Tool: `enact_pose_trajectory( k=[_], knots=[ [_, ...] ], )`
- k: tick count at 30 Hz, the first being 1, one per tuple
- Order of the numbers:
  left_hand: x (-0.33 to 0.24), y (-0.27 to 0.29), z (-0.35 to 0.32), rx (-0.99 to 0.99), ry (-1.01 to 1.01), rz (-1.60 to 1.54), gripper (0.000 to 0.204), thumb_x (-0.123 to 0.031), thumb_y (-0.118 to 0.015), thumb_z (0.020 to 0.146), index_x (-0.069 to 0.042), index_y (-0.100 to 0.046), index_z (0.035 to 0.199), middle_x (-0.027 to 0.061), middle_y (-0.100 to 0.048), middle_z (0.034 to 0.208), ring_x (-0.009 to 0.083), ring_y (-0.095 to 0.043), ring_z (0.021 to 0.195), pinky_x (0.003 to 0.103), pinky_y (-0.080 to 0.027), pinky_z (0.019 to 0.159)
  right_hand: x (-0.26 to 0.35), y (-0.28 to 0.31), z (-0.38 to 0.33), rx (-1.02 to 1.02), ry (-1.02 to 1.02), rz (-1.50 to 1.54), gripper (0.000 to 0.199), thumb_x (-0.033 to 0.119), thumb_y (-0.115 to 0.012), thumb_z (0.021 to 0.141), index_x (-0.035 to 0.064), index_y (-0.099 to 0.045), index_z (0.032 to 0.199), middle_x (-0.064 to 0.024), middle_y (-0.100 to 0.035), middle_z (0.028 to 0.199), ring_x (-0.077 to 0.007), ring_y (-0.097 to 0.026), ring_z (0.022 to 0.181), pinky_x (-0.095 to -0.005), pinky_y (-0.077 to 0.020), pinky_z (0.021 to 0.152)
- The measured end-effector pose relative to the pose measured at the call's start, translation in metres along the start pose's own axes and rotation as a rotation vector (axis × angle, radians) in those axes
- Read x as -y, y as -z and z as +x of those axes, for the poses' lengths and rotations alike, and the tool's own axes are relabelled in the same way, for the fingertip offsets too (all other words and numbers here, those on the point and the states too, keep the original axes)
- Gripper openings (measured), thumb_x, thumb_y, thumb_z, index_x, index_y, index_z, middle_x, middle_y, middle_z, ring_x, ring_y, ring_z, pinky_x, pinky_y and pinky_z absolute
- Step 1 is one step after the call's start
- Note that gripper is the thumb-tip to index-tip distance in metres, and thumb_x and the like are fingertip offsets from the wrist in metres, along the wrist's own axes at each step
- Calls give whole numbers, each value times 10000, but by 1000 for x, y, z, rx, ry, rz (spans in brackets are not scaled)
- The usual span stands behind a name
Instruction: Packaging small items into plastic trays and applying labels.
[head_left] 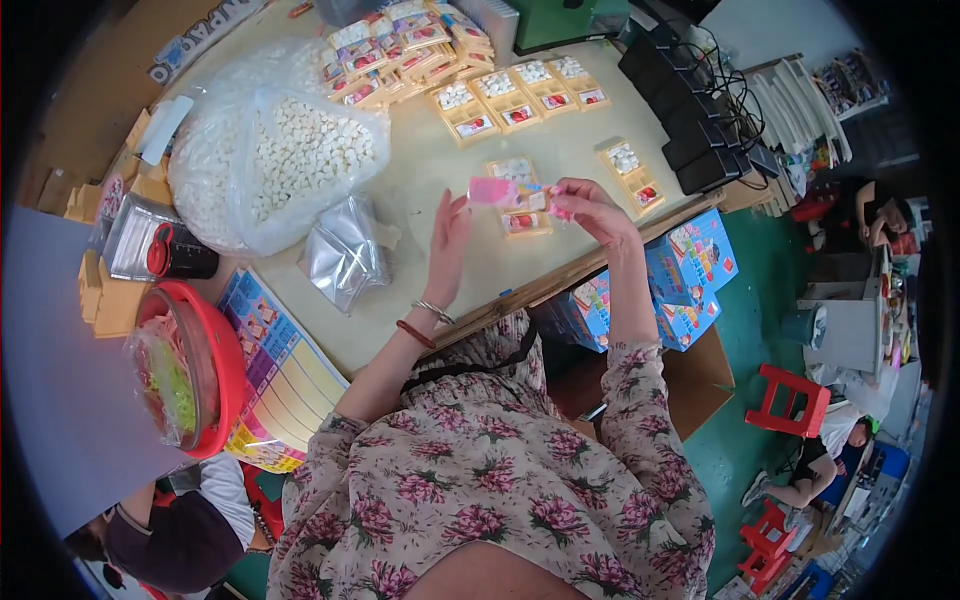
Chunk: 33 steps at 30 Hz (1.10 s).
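Trays [506, 99], a bulk bag [315, 152] and co-workers [175, 542] show a workshop.

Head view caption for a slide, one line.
Right hand pinches pink wrapping over a cream tray, left hand open beside it; bag of white pieces at left.

Free passage over tabletop [425, 170] between clear bag [220, 130] and middle tray [508, 226], the tray row [512, 101] (four abreast) a barrier beyond.

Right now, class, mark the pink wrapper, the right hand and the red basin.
Pink wrapper [492, 191]: head view, its broad part.
Right hand [598, 213]: head view, its middle.
Red basin [231, 368]: head view, its rim.
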<state>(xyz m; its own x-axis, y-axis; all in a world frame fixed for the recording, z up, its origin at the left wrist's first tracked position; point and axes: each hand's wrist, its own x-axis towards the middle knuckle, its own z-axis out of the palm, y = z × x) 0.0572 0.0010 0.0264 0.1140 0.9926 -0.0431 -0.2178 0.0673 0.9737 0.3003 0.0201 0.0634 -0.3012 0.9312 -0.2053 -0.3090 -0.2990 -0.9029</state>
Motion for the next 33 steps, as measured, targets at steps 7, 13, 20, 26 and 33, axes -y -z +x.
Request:
enact_pose_trajectory(
  k=[7,13,20,26,33],
  knots=[
    [3,4,36,239,197,99,460,-113,-671,764,-13,-466,1162,85,-604,952,158,-597,801,297,-510,701,10,0,14,55,-234,-609,209,201,-686,765,23,-595,826,-5,-598,741,-48,-526,651,-192,-391,554],
    [22,-18,58,20,88,568,411,-113,-726,693,17,-512,1019,110,-626,852,158,-613,731,270,-515,654,3,7,27,-247,-229,-926,288,250,-733,694,14,-602,796,-67,-596,706,-104,-557,630,-211,-426,536],
    [15,-33,57,5,24,676,666,-104,-745,650,28,-393,1200,119,-630,799,198,-627,695,307,-515,655,-15,6,25,-407,-91,-1260,309,277,-724,701,5,-592,762,-66,-601,656,-106,-573,580,-234,-424,475],
    [36,-28,64,-107,220,311,972,-72,-788,612,6,-134,1327,150,-592,881,189,-619,736,299,-519,617,-18,13,32,-353,-128,-1020,261,244,-719,714,20,-596,763,-64,-589,617,-92,-550,555,-227,-405,451],
    [9,-31,60,-6,394,243,973,-73,-801,604,13,-140,1313,158,-572,931,184,-606,739,279,-525,639,-18,13,23,-354,-95,-812,264,115,-705,726,54,-537,921,-33,-604,726,-63,-492,535,-212,-375,437]
  ],
)
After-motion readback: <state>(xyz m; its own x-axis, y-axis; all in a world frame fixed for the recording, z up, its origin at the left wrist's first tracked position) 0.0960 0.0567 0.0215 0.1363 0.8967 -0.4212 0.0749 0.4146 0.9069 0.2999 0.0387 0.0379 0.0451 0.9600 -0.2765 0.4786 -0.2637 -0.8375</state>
